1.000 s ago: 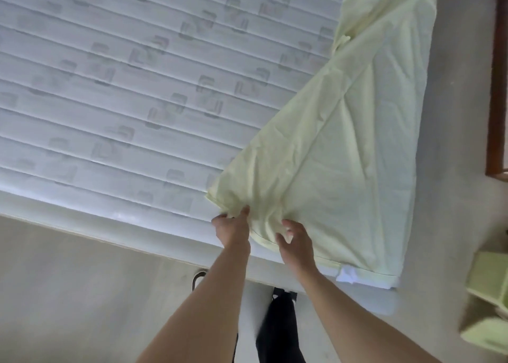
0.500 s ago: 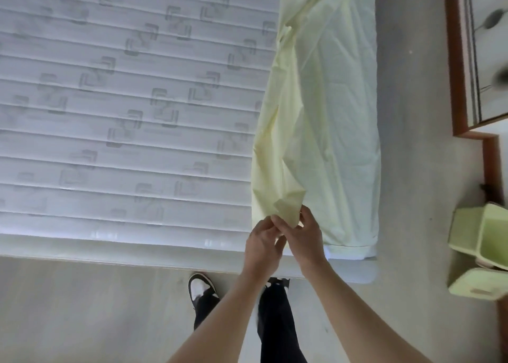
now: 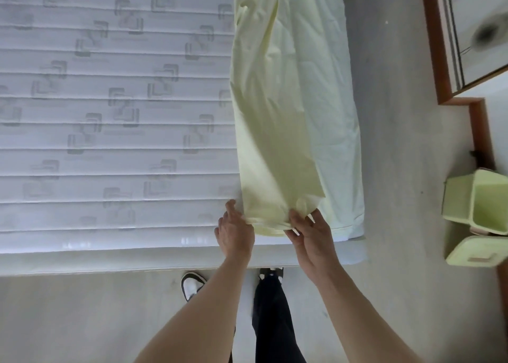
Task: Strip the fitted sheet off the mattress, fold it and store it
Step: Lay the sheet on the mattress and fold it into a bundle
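Here the pale yellow fitted sheet [image 3: 291, 109] lies folded into a long strip along the right edge of the white quilted mattress [image 3: 115, 109], running from the top of the frame down to the lower centre, where its near end bunches just above the mattress's front edge. The left hand [image 3: 233, 230] sits at the strip's lower left corner, fingers fairly straight and pointing up the frame, their tips at the cloth's edge; whether it pinches the fabric cannot be told. The right hand [image 3: 310, 236] is at the lower right of the bunched end, thumb and fingers closed on a fold of the sheet. Both bare forearms reach up from the bottom of the frame. Below the mattress, on the grey floor [image 3: 398, 170], a white and black shoe [image 3: 192, 285] and a dark trouser leg [image 3: 272, 321] show. At the right edge stand light green bins [image 3: 478, 203], and a wood-framed mirror [image 3: 472, 32] fills the upper right corner.
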